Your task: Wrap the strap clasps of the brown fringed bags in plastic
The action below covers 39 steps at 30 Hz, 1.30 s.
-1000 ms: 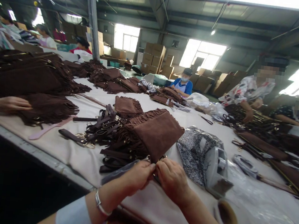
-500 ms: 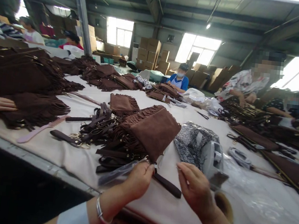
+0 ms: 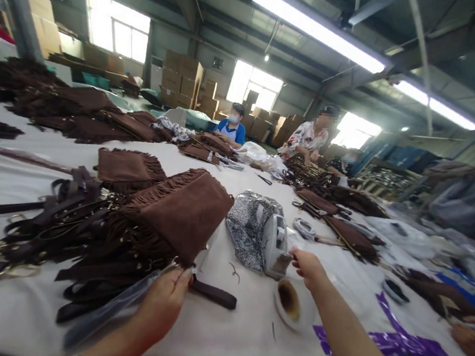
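Observation:
My left hand (image 3: 166, 295) is closed at the near corner of a brown suede pouch (image 3: 186, 212) with a fringe, by its metal fittings. A dark wrist strap (image 3: 215, 294) sticks out to the right of these fingers. Clear plastic (image 3: 106, 311) lies under and beside this hand. At the right, my right hand (image 3: 308, 266) has its fingers bent together at the edge of a whitish tape dispenser (image 3: 275, 242); whatever they hold is too small to make out. A silver-black patterned bag (image 3: 249, 225) lies against the dispenser.
Dark straps with metal rings (image 3: 66, 210) and a smaller fringed pouch (image 3: 127, 166) lie left. A tape roll (image 3: 287, 301) and purple plastic (image 3: 407, 343) lie near the front right. More brown pouches (image 3: 351, 236) are farther off. Co-workers, including a person in blue (image 3: 231, 126), sit or stand beyond.
My view has swung to the right. My right hand has moved away from the pouch, out to the tape dispenser. My left hand still grips at the pouch's corner.

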Tool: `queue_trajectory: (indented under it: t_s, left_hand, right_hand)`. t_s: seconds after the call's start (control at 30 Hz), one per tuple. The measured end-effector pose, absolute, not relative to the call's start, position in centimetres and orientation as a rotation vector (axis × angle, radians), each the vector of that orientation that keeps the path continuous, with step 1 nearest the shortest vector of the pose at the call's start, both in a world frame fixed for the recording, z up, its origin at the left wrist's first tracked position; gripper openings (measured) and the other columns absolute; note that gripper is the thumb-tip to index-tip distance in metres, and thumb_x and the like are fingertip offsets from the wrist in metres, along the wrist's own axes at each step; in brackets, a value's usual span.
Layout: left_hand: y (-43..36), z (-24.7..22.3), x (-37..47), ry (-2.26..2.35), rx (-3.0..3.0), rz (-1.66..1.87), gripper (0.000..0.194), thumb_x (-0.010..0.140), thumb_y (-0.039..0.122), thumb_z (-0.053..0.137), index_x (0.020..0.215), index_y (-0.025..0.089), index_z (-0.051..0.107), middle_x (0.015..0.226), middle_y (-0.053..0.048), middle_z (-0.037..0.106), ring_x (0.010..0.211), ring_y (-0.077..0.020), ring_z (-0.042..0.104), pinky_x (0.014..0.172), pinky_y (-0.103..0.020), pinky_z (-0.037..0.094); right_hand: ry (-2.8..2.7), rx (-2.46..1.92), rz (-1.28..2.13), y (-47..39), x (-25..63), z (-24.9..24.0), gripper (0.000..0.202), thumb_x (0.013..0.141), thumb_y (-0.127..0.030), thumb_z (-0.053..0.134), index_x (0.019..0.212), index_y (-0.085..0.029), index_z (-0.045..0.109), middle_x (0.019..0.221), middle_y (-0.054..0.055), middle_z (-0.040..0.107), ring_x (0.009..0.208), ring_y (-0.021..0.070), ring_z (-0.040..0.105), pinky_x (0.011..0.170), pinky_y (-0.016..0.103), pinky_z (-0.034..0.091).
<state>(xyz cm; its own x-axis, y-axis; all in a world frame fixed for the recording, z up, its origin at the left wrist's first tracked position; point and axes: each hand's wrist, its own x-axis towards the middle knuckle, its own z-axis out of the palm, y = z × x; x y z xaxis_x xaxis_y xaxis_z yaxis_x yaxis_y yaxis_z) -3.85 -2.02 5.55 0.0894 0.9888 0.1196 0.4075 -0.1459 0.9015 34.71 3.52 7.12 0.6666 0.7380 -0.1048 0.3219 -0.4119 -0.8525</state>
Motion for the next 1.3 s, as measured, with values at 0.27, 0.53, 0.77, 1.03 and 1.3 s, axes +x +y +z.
queue_trajectory:
  t_s: [0.27,0.53,0.77,1.03,1.3]
  left_hand:
    - [-1.8,5.2,-4.0,1.392,1.670,0.945,0.040,0.090,0.044,0.035,0.068,0.020,0.058,0.066,-0.003,0.060,0.069,-0.0224,0.055,0.067,-0.033,0.038]
    - [-1.6,5.1,-3.9,1.379,1.626,0.997,0.040,0.089,0.045,0.038,0.063,0.021,0.057,0.061,-0.002,0.057,0.064,-0.0208,0.052,0.064,-0.031,0.038]
    - [-1.6,5.2,-3.9,1.367,1.596,1.032,0.040,0.087,0.047,0.043,0.063,0.020,0.059,0.061,-0.002,0.059,0.063,-0.0211,0.053,0.064,-0.031,0.039]
    - [-1.6,5.3,-3.9,1.356,1.603,1.004,0.041,0.088,0.047,0.041,0.063,0.020,0.058,0.062,-0.002,0.058,0.063,-0.0210,0.052,0.064,-0.031,0.037]
    - [-2.4,5.1,-3.8,1.358,1.622,1.062,0.034,0.091,0.038,0.039,0.064,0.021,0.053,0.066,-0.004,0.057,0.066,-0.0194,0.050,0.065,-0.031,0.034]
  right_hand:
    - [-0.735,-1.954,0.710,4.6,32.3,7.0,0.023,0.058,-0.037,0.066,0.066,-0.015,0.062,0.061,0.001,0.061,0.056,0.0139,0.050,0.051,0.025,0.033]
    - [-0.771,-1.801,0.666,0.9,31.5,8.0,0.032,0.059,-0.040,0.069,0.078,-0.014,0.067,0.071,0.003,0.066,0.058,0.0126,0.053,0.047,0.023,0.034]
    - [-0.752,-1.787,0.831,-1.1,30.7,7.1,0.029,0.061,-0.040,0.070,0.072,-0.015,0.060,0.063,0.002,0.062,0.042,0.0078,0.047,0.035,0.018,0.025]
    - [-0.880,-1.935,0.781,-0.1,31.7,6.5,0.019,0.062,-0.033,0.061,0.053,-0.018,0.054,0.043,-0.004,0.046,0.037,0.0090,0.038,0.038,0.022,0.024]
    - [-1.417,-1.969,0.695,-2.4,28.6,8.9,0.016,0.067,-0.033,0.065,0.067,-0.019,0.072,0.056,0.001,0.062,0.055,0.0160,0.052,0.053,0.026,0.038]
